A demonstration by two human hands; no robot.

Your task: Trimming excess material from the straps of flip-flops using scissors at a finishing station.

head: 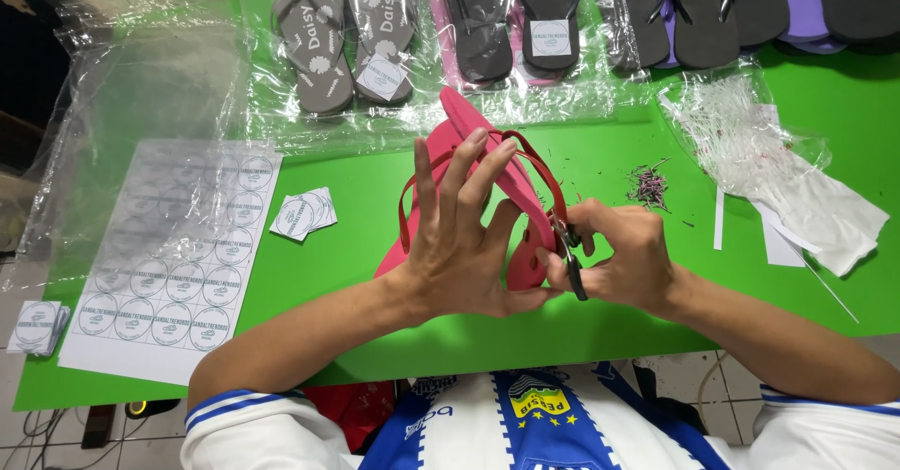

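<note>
2 pink rubber flip-flops [450,193] stand on edge above the green table [600,161]; the left hand [459,245] grasps them with spread fingers to steady the straps, while the right hand [623,254], just beside, clenches a small dark metal tool [570,262] against the strap

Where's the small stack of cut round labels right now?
In the head view, the small stack of cut labels lies on the green table, left of the left hand and the pink sandals, just right of the label sheet.
</note>
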